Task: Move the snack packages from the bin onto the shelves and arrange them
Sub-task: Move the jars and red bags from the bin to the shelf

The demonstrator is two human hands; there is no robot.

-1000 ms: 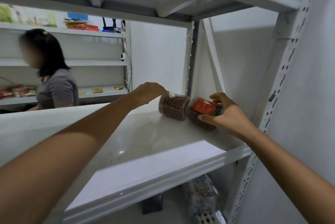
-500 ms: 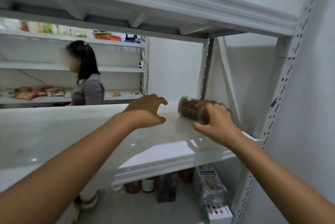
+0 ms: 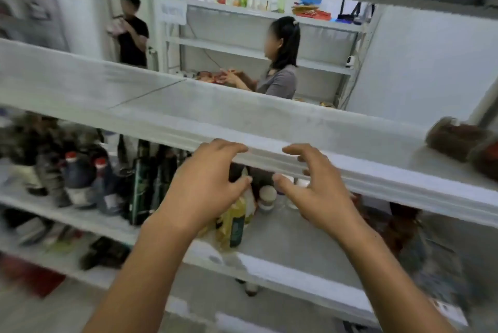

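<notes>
Away from the snack jars (image 3: 455, 140) now, left hand (image 3: 204, 187) and right hand (image 3: 318, 192) hover empty, fingers loosely curled; two jars placed, apparently sideways, at the right end of the shelf (image 3: 269, 122); bin unseen

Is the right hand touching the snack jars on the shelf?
Apart. Head view: right hand hangs before the shelf edge; snack jars lie at its right end, bare shelf between.

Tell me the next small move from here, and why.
Probably bring both hands down and back for another package from the bin, which is out of view. The left hand and right hand hover empty in front of the shelf edge, and the two jars already lie on that shelf at its right end.
</notes>
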